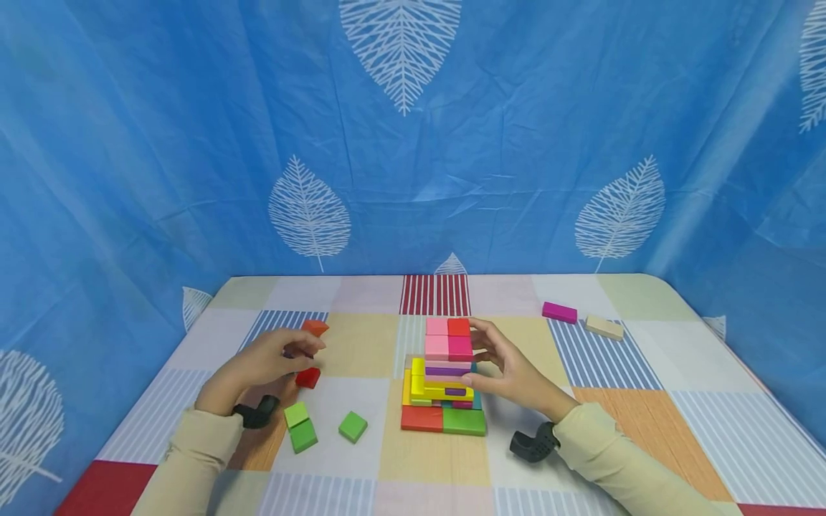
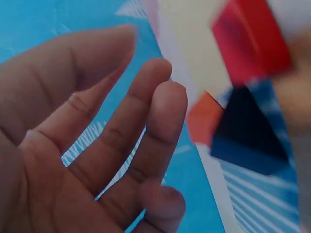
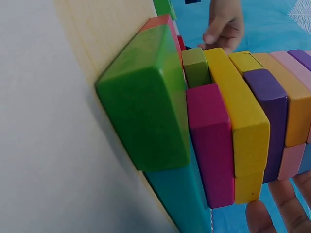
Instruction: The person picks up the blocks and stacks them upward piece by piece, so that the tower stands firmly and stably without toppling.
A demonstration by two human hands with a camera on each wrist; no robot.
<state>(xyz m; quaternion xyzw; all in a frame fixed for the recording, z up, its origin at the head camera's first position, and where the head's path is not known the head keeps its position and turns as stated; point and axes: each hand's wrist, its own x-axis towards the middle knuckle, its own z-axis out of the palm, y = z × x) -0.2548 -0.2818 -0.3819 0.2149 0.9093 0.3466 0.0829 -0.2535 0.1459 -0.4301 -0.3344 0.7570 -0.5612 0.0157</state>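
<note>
A tower of coloured blocks [image 1: 445,383] stands at mid table, pink and red pieces on top, a red and a green block [image 3: 141,92] at its base. Along the tower's right side my right hand [image 1: 516,369] rests, thumb near the front and fingers reaching behind. Its fingertips [image 3: 289,206] are right at the yellow and pink blocks in the right wrist view. My left hand [image 1: 271,355] hovers at the left with fingers loosely bent and nothing held. Near it lie a dark triangular block [image 2: 248,133], a red block [image 1: 307,378] and an orange block [image 1: 315,327].
Two stacked-looking green blocks [image 1: 302,433] and a single green block [image 1: 353,426] lie at front left. At back right are a magenta block [image 1: 559,312] and a beige block [image 1: 604,327]. A blue leaf-print curtain [image 1: 452,172] hangs behind the table.
</note>
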